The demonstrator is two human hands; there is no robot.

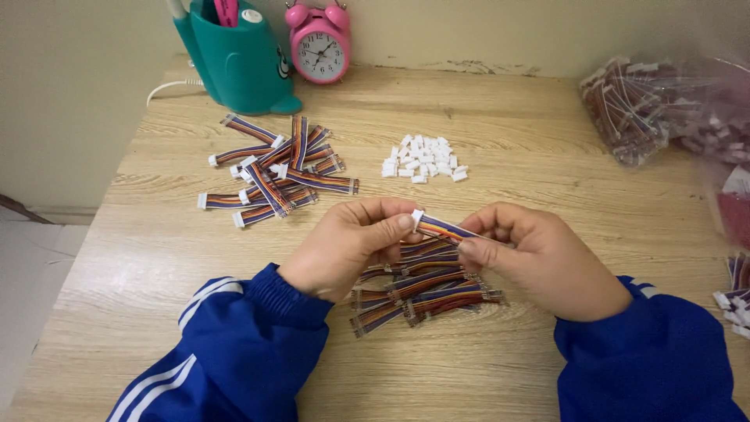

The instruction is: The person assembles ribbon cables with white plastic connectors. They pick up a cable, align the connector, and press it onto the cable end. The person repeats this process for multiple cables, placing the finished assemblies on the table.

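Observation:
Both hands hold one short rainbow ribbon cable [442, 227] just above the wooden table [508, 141]. My left hand [351, 246] pinches the white connector at the cable's left end. My right hand [539, 258] grips the cable's right end. Right under the hands lies a pile of ribbon cables without connectors [422, 289]. At the back left is a heap of ribbon cables with white connectors [277, 172]. A small pile of loose white connectors [424, 159] sits at the middle back.
A teal desk holder [234, 59] and a pink alarm clock [319, 43] stand at the back by the wall. Clear bags of cables [664, 105] lie at the right. More cables [734, 293] show at the right edge.

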